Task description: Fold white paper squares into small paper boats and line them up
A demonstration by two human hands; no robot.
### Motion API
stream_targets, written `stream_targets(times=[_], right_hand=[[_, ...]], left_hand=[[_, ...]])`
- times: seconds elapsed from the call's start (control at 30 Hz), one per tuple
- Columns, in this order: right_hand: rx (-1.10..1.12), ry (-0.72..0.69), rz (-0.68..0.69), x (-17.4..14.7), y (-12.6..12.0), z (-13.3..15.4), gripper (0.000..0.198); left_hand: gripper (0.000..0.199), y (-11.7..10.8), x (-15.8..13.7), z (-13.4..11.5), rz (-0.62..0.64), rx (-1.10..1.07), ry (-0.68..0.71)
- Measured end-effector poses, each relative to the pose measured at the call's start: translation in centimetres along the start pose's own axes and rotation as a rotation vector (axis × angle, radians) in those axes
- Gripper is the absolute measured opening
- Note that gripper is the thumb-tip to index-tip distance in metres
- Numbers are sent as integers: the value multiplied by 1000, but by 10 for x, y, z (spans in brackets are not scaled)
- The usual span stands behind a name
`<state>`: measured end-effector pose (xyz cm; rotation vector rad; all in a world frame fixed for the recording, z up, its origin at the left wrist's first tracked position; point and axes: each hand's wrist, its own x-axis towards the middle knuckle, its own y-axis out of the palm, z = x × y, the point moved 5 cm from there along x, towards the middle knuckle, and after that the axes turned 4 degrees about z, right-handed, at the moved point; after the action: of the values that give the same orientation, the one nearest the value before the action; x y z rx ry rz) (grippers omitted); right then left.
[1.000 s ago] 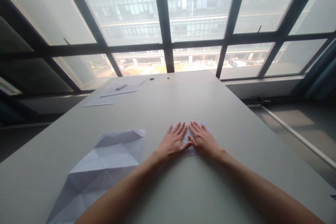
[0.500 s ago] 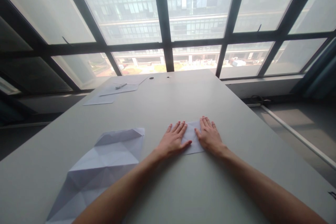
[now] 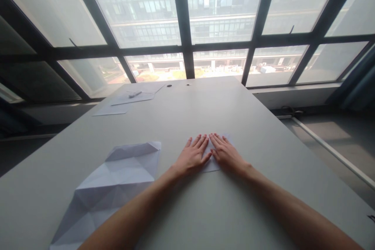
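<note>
A small piece of folded white paper lies flat on the white table, mostly covered by my hands. My left hand rests palm down over its left side, fingers stretched out. Across its middle lies my right hand, also flat with fingers extended, the thumbs and fingertips of both hands close together. A bit of the paper's far right corner shows beyond the right fingers. To the left of my left arm, a larger creased sheet of paper spreads partly unfolded, its near part reaching behind the forearm.
Further back on the left of the table, flat white sheets lie with a small white object on top, too small to name. Two holes sit near the far edge. Large windows stand beyond; a white floor pipe runs at right.
My right hand has slid left across the small folded paper, from its right edge to close beside my left hand. The left hand has stayed in place.
</note>
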<state>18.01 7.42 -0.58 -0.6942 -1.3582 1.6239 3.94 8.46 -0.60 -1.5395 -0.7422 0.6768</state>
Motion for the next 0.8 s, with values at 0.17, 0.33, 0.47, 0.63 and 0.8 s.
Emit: stream_targets(times=[0.17,0.33,0.47,0.63,0.8], right_hand=[[-24,74,1,-2,0,-5,61],[-40,167,-5,-2,2,-11,63],[-57,250,-27,-2,2,-20,65],[-129,466,-191,-9,-16,-40,64],[-103,288,-299,-6,-29,-22,59]], left_hand=[[72,0,0,1,13,-8,-6],[72,-3,-1,-1,10,-22,-3],[72,-3,-1,-1,14,-25,-6],[72,-3,0,-1,15,-24,-8],[71,-3,0,-1,9,-23,-8]])
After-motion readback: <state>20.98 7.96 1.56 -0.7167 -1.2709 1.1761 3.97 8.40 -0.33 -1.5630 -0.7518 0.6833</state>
